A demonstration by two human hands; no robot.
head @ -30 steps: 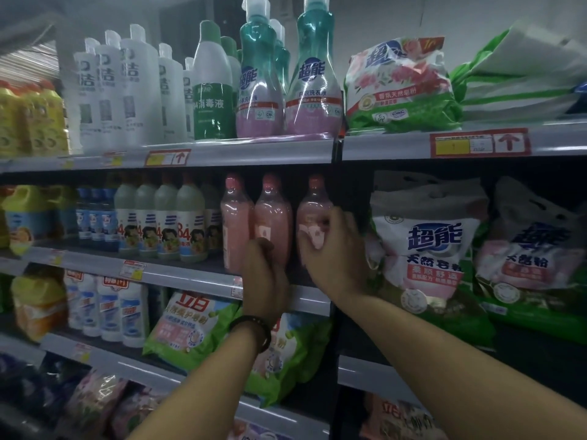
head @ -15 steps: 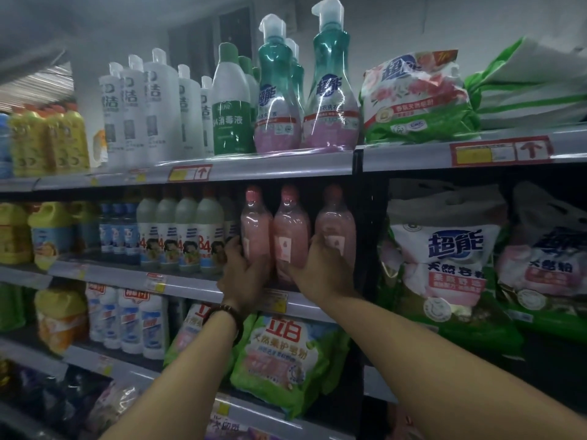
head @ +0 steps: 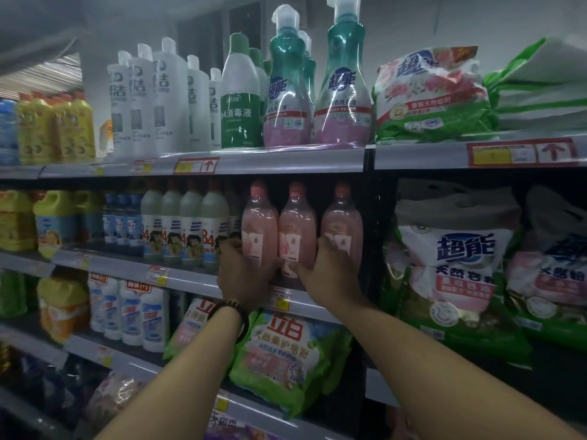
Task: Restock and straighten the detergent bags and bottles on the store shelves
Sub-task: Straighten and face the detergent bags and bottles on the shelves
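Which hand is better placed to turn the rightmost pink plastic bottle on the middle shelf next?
Probably right. The right hand grips the middle pink plastic bottle, fingers beside the rightmost pink plastic bottle; the left hand holds the leftmost pink plastic bottle, farthest away.

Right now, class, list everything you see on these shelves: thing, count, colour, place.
pink bottles: three, pink, middle shelf centre
pump bottles: at least three, teal, top shelf centre
white bottles: several, white, top shelf left
yellow bottles: several, yellow, top shelf far left
disinfectant bottles: four in front, white, middle shelf left of pink
powder bags: two, white-green, middle shelf right
green bag: one, green, lower shelf centre
left hand: grips leftmost pink bottle
right hand: fingers round middle pink bottle
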